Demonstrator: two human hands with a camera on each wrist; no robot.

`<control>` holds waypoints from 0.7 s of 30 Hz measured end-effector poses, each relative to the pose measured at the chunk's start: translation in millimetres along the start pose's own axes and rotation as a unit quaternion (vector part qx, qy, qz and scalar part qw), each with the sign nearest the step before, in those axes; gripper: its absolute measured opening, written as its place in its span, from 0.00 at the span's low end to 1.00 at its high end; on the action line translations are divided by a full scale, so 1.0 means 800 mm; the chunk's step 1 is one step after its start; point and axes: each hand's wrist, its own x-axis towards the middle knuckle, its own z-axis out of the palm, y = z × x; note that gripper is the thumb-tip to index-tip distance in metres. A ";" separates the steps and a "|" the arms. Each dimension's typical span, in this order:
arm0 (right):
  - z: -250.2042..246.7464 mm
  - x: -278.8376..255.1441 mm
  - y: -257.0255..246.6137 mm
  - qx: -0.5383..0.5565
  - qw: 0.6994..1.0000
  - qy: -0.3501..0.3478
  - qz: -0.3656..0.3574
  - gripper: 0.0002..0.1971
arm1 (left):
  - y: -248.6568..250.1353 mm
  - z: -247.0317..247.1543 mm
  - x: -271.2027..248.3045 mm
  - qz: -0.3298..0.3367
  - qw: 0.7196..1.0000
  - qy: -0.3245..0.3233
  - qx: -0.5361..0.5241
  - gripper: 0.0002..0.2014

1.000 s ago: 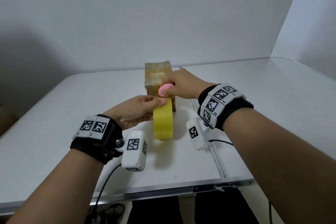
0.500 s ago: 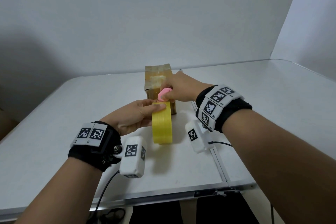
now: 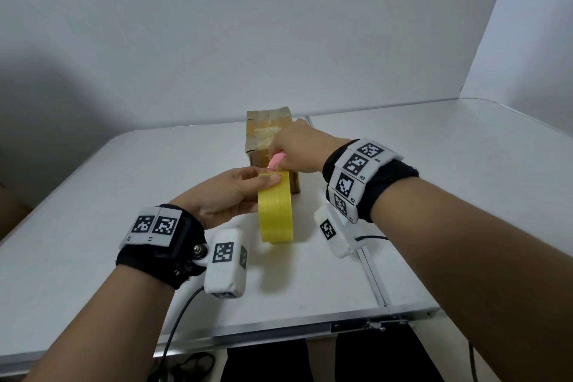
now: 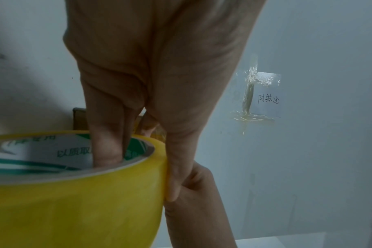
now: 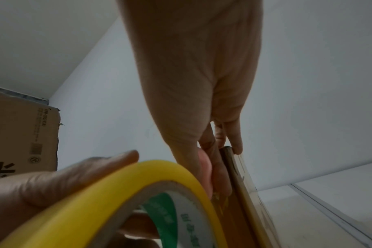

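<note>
In the head view, the tape (image 3: 276, 211) stood on edge on or just over the surface (image 3: 124, 195), close in front of the box (image 3: 268, 124). The left hand (image 3: 229, 195) gripped the roll at its top, thumb laid across the yellow outer face. The right hand (image 3: 297, 149) was above the top of the roll, its fingers (image 3: 280, 141) curled round a pink tool (image 3: 277, 161) whose tip met the tape beside the left thumb.

In the left wrist view, the left hand (image 4: 159, 67) held the tape (image 4: 74, 201) in a pinch. Two fingers (image 4: 104, 142) reached down inside the printed core and the thumb pressed the outside. The right hand (image 4: 193, 209) was curled just past the thumb tip.

In the right wrist view, the right hand (image 5: 191, 67) had narrow, bunched fingers (image 5: 236, 144) between the tape (image 5: 117, 184) and the box (image 5: 244, 193). The left thumb lay along the roll's crest. The tool could not be made out clearly here.
</note>
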 end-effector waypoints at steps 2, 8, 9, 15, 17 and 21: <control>-0.005 -0.001 -0.003 -0.004 1.000 -0.005 -0.005 0.13 | -0.001 -0.002 0.000 0.000 1.000 -0.003 -0.002 0.28; -0.012 0.002 -0.009 -0.040 0.998 -0.053 -0.001 0.14 | 0.002 -0.011 0.001 -0.001 1.000 -0.020 -0.004 0.25; -0.011 0.003 -0.009 -0.050 0.997 -0.060 0.002 0.14 | 0.003 -0.013 0.001 -0.001 1.000 -0.023 -0.001 0.23; -0.010 0.001 -0.008 -0.094 0.995 -0.044 -0.008 0.14 | 0.008 -0.018 0.000 -0.010 0.999 -0.038 0.013 0.22; -0.010 0.000 -0.008 -0.098 0.994 -0.042 -0.009 0.14 | 0.010 -0.020 -0.001 -0.021 0.998 -0.047 0.020 0.22; -0.009 0.000 -0.007 -0.085 0.996 -0.035 -0.007 0.14 | 0.014 -0.024 -0.003 -0.037 0.998 -0.050 0.016 0.20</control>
